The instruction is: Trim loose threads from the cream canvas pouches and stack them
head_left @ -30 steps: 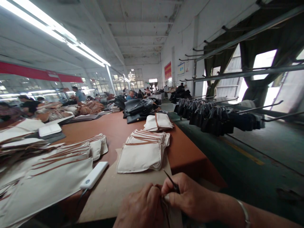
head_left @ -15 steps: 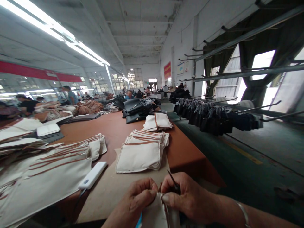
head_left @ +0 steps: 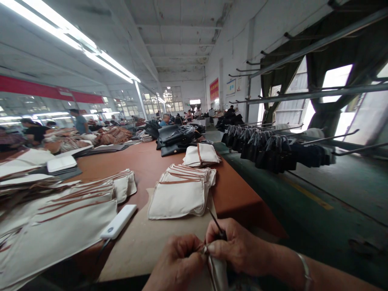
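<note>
Close to me, at the bottom of the view, a cream fabric piece with brown trim [head_left: 218, 271] is pinched at its top edge between both hands. My left hand [head_left: 182, 260] is closed on its left side, fingertips at the trim. My right hand [head_left: 235, 246] grips the same edge from the right, thumb against it. A thin dark pointed tool [head_left: 214, 219] sticks up out of the right fist; its lower end is hidden. Just beyond lies a stack of cream pieces with brown trim [head_left: 178, 198] on brown paper [head_left: 136, 250].
A white power bank [head_left: 119, 221] with a cable lies left of the paper, beside more layered cream pieces [head_left: 75, 224]. Black bags [head_left: 172, 139] are piled farther along the brown table [head_left: 239, 190]. At right, a metal rack [head_left: 318, 95] holds dark bags. Several people are in the background.
Both hands have shifted slightly; the left has moved right and turned, closing nearer the right. The cream piece has twisted and narrowed in view, and the dark tool has tilted left.
</note>
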